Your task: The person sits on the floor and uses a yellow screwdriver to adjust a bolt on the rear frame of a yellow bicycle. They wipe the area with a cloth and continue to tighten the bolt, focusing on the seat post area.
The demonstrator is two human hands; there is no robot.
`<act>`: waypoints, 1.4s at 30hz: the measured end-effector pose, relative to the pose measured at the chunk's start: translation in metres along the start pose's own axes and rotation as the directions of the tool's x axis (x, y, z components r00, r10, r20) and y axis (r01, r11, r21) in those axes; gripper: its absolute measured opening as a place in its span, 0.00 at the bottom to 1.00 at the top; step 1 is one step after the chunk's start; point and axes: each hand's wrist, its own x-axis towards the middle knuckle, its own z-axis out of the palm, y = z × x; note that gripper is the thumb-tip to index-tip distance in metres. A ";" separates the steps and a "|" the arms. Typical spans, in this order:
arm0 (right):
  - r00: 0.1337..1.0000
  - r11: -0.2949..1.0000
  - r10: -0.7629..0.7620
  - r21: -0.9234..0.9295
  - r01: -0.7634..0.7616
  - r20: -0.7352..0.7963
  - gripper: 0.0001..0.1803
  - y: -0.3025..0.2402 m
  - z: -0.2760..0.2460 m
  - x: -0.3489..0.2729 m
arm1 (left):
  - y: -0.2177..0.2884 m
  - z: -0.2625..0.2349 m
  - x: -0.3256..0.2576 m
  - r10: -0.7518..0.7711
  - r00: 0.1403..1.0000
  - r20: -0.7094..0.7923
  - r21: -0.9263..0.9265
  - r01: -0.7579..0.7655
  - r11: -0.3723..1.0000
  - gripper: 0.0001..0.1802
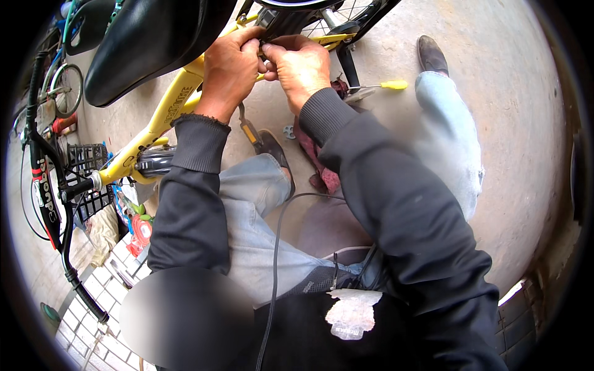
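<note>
A bicycle with a yellow frame [166, 111] stands in front of me, its black saddle [145, 46] at the upper left. My left hand [228, 73] and my right hand [302, 67] meet by the rear part of the frame, close to the black rear fender [281, 23]. The fingertips of both hands are closed together on something small and dark. What it is, the fingers hide. Just below my hands, a tool with a yellow-brown handle [250, 132] shows beside my shoe.
On the concrete floor lie a yellow-handled screwdriver [392, 85], a dark red cloth [314, 154] and a small blue-grey metal piece [289, 132]. Black handlebars [46, 179] and a basket [88, 162] are at the left. A black cable [276, 260] crosses my lap.
</note>
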 end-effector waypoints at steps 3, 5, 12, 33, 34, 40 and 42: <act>0.995 0.992 0.101 0.081 -0.101 0.005 0.12 -0.001 -0.001 -0.001 | 0.008 -0.003 -0.003 -0.053 0.998 0.024 -0.029 0.054 0.998 0.14; 0.988 0.982 0.152 0.110 -0.151 0.003 0.12 -0.003 -0.002 -0.002 | 0.008 -0.003 -0.002 -0.071 0.997 0.039 -0.057 0.073 0.996 0.14; 0.993 0.977 0.119 0.175 -0.118 0.005 0.12 -0.001 -0.001 -0.004 | 0.004 -0.002 -0.002 -0.047 0.999 0.013 -0.067 0.048 0.997 0.12; 1.000 0.998 -0.002 0.064 0.003 -0.011 0.11 0.007 0.000 0.004 | -0.001 0.001 -0.001 -0.012 1.000 -0.019 -0.023 0.011 1.000 0.13; 1.000 0.998 -0.015 0.054 0.015 -0.010 0.11 0.007 0.001 0.003 | -0.003 0.001 0.000 0.004 1.000 -0.028 -0.005 -0.004 1.000 0.13; 1.000 0.996 -0.022 0.081 0.023 -0.017 0.10 0.007 0.002 0.003 | 0.000 0.000 -0.001 -0.030 0.999 -0.011 -0.004 0.030 1.000 0.13; 1.000 0.996 0.018 0.086 -0.020 0.020 0.11 0.005 0.000 0.003 | 0.005 0.000 -0.003 0.018 0.999 -0.034 0.030 -0.017 0.999 0.13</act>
